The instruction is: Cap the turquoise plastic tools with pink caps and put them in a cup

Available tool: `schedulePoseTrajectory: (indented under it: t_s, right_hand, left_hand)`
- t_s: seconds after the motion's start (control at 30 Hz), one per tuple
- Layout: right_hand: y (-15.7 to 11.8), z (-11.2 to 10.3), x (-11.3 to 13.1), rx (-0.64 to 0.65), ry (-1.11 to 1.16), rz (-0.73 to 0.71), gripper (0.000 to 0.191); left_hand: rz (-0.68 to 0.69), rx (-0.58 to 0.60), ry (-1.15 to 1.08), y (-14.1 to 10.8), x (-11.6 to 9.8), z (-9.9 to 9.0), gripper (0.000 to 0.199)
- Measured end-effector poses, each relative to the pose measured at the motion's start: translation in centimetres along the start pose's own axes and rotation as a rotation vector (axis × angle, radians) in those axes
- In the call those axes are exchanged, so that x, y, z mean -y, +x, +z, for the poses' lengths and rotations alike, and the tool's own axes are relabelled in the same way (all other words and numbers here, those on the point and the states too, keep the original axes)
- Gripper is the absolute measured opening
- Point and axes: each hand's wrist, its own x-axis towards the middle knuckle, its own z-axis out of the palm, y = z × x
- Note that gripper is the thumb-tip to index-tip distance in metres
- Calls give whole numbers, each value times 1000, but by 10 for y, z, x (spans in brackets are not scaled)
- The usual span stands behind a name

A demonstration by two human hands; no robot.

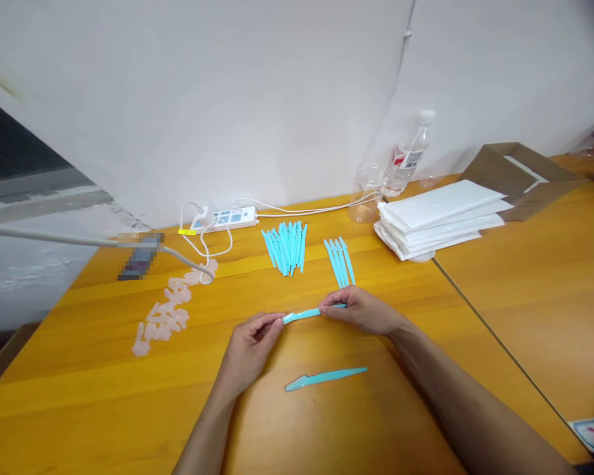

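Observation:
Between my hands a slim blue stick [304, 314] is held level above the wooden table. My left hand [251, 344] pinches its whitish left end between thumb and fingertips. My right hand [356, 310] grips the other end, whose tip is partly hidden by the fingers. Nearer to me, a single blue stick with a wider, clear-looking left end [327, 377] lies on the table. Just beyond my right hand several blue sticks [339, 262] lie side by side. A larger pile of blue sticks [286, 248] is farther back.
Small translucent pinkish pieces [165, 313] are scattered at left, near a blurred phone [141, 257]. A power strip [228, 218] with white cables lies by the wall. Behind at right are a clear cup [366, 198], a bottle [408, 158], white packets [440, 214] and an open carton [525, 175].

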Motion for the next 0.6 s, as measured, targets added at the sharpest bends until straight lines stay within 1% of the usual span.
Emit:
schedulePoseTrajectory:
  t_s: [0.07, 0.1, 0.13, 0.17, 0.2, 0.27, 0.3, 0.33, 0.37, 0.43, 0.6]
  right_hand:
    - [-1, -2, 1, -7, -2, 7, 46]
    - [-1, -6, 1, -51, 7, 8, 46]
    - [-1, -11, -1, -138, 24, 6, 46]
    - [-1, -17, -3, -270, 42, 1, 46]
    - [-1, -24, -7, -433, 56, -1, 46]
    - [2, -39, -16, -758, 48, 24, 47]
    - [3, -45, -22, -882, 23, 51, 48]
    - [5, -50, -26, -973, -12, 82, 47]
    - [7, -52, -30, -1034, -48, 111, 47]
    - [11, -52, -35, -1115, -102, 139, 46]
    - [16, -44, -31, -1285, -68, 89, 49]
  left_hand:
    - [-28, -18, -61, 2, 1, 9, 30]
    - [-39, -39, -97, 3, 3, 12, 32]
    - [-42, -68, -129, 5, 6, 13, 37]
    - [-36, -108, -153, 7, 9, 13, 43]
    - [-25, -153, -166, 9, 14, 12, 49]
    - [0, -215, -158, 11, 24, 7, 53]
    - [7, -219, -144, 12, 28, 5, 51]
    - [12, -212, -130, 12, 31, 2, 49]
    - [17, -199, -115, 12, 33, 1, 47]
    - [34, -177, -80, 11, 35, 0, 45]
    - [69, -165, -1, 8, 30, 3, 41]
